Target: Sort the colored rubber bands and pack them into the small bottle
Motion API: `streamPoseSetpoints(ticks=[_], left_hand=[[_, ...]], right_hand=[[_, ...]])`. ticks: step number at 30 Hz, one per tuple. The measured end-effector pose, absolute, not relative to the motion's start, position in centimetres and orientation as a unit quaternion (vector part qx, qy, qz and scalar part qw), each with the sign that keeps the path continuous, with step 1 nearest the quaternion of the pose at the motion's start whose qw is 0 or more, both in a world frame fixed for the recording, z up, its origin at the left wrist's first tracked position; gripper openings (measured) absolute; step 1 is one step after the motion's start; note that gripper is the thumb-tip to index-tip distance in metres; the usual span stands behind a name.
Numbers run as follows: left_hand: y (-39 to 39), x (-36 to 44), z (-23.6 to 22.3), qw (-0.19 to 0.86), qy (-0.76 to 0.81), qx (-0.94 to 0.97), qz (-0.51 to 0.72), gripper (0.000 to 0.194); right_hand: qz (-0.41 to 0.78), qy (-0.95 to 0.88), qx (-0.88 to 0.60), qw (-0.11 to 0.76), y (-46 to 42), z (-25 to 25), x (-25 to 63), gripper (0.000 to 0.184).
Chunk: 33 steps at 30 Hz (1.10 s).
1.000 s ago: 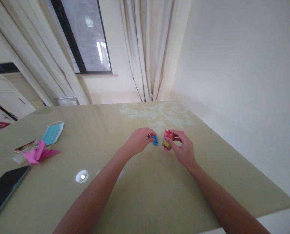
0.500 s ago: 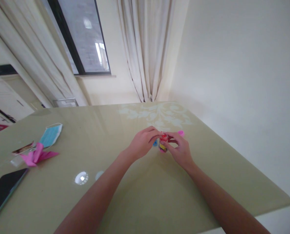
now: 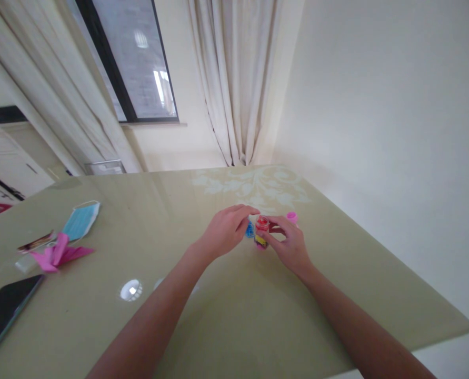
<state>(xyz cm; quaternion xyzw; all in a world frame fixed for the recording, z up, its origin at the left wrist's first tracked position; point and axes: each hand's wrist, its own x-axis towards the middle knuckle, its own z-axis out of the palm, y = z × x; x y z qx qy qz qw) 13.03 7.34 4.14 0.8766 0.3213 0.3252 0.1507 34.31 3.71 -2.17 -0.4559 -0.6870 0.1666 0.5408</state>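
The small jar (image 3: 261,226) stands upright on the surface (image 3: 234,321), mouth up; I see the right hand (image 3: 291,243) gripping its side, presumably to steady it. The left hand (image 3: 226,231), forefinger stretched toward the mouth, hovers beside the blue bundle (image 3: 249,229); I cannot tell whether it grips anything.

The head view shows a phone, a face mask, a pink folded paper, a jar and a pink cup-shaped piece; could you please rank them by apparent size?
1. Phone, partly cut off, nearest the camera
2. Face mask and pink folded paper: too alike to rank
3. Jar
4. Pink cup-shaped piece
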Motion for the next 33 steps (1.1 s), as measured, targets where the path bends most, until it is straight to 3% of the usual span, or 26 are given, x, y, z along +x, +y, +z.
streamPoseSetpoints(ticks=[10, 19, 27, 33], left_hand=[[6.7, 13.7, 3.7, 0.067, 0.329, 0.922, 0.191, 0.041], [6.8, 13.2, 4.6, 0.137, 0.301, 0.897, 0.292, 0.04], [6.6, 14.0, 3.4, 0.11, 0.311, 0.918, 0.22, 0.036], [6.4, 13.2, 5.1, 0.172, 0.303, 0.897, 0.273, 0.032]], right_hand=[[0.168, -0.694, -0.45, 0.536, 3.6, -2.3, 34.4, 0.035], [0.166, -0.699, -0.45, 0.531, 3.6, -2.2, 34.3, 0.032], [0.162, -0.709, -0.437, 0.53, 3.4, -1.8, 34.2, 0.031], [0.194, -0.694, -0.43, 0.544, 3.2, -1.6, 34.0, 0.032]])
